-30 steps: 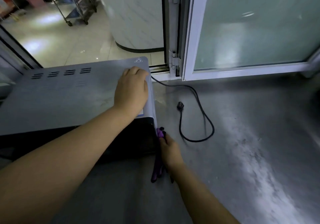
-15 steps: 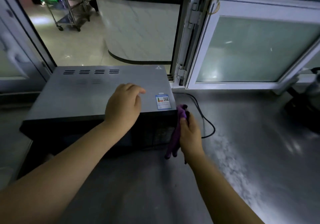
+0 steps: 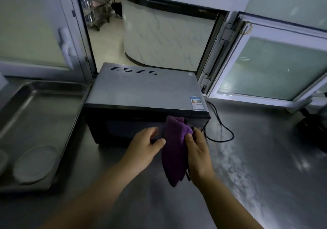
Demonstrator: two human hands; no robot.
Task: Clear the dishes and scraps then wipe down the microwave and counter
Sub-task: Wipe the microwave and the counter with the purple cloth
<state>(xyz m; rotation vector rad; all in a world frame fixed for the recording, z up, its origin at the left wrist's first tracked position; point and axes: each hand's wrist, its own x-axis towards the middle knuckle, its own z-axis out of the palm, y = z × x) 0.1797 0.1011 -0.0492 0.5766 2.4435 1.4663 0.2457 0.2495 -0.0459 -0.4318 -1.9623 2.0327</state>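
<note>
head view: the person's right hand has its grip clenched on a purple cloth, thumb pinching the upper fold, and the cloth hangs down in front of the microwave door, its top edge just touching the black front near the control panel side. the left hand sits just beside the cloth on the left, fingers loosely curled toward the microwave door and thumb out toward the fabric; whether it actually grasps anything cannot be told. the microwave stands on the steel surface in front of an open serving hatch, a sticker at the front right corner of its grey top. its black power cord loops on the surface to the right, with a streaky pale patch nearer. to the left a metal tray holds a round plate in its near corner.
</note>
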